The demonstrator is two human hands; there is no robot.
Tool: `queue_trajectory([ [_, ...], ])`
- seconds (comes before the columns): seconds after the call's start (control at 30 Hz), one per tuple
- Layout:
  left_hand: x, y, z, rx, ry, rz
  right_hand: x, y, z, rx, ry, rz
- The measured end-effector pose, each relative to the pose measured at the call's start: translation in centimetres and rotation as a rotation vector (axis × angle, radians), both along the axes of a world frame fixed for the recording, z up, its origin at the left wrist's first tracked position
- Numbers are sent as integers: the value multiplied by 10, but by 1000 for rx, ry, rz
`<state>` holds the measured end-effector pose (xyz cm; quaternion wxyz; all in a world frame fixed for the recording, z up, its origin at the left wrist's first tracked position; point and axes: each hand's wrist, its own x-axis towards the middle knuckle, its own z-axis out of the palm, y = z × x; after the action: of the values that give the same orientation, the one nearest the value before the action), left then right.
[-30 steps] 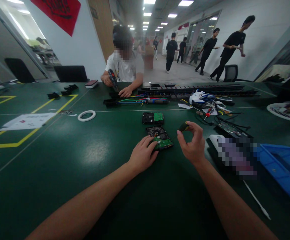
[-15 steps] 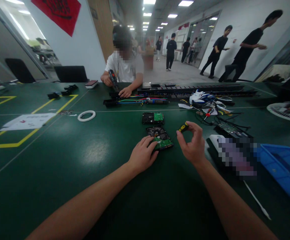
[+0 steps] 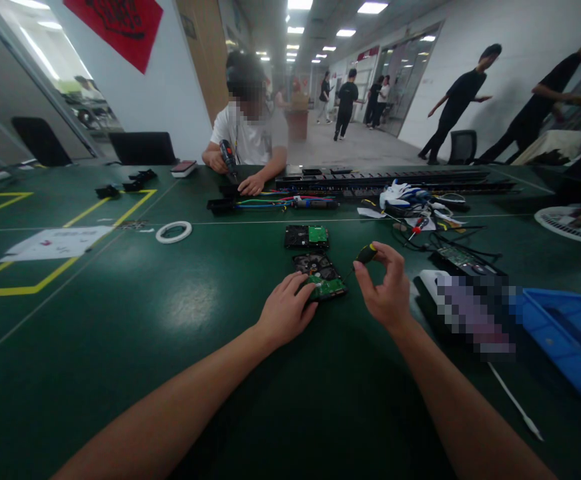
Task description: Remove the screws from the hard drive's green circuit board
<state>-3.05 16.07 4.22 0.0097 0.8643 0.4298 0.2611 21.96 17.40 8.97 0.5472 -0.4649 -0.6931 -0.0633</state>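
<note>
On the green tabletop lies a hard drive (image 3: 315, 265), its underside up, with a green circuit board at the near end. My left hand (image 3: 286, 308) grips the drive's left side, thumb at the near edge and fingers over the board. A small black-and-yellow screwdriver (image 3: 367, 254) is pinched by the handle between the thumb and fingers of my right hand (image 3: 386, 287). Its thin shaft slants down to the drive's right edge; whether the tip sits in a screw is too small to tell. Just beyond lies a second hard drive (image 3: 306, 236), apart from both hands.
Right of my hand are a blurred-out object (image 3: 470, 313), a blue plastic tray (image 3: 565, 333) and a circuit board (image 3: 470, 261) with cables. White-blue gloves (image 3: 403, 195) and a red screwdriver (image 3: 417, 229) lie behind. A tape roll (image 3: 173, 232) is left. Opposite, a co-worker holds a power screwdriver (image 3: 228, 159).
The screwdriver handle has turned slightly between my right fingers, showing less yellow. My left hand and the drive stay put. In the background, people have walked on.
</note>
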Motion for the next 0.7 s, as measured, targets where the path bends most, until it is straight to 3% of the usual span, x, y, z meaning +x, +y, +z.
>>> queue_trajectory([
  [0.5, 1, 1, -2, 6, 2, 5, 1, 0, 2, 44, -64, -22],
  [0.7, 1, 1, -2, 10, 10, 10, 1, 1, 0, -20, -15, 22],
])
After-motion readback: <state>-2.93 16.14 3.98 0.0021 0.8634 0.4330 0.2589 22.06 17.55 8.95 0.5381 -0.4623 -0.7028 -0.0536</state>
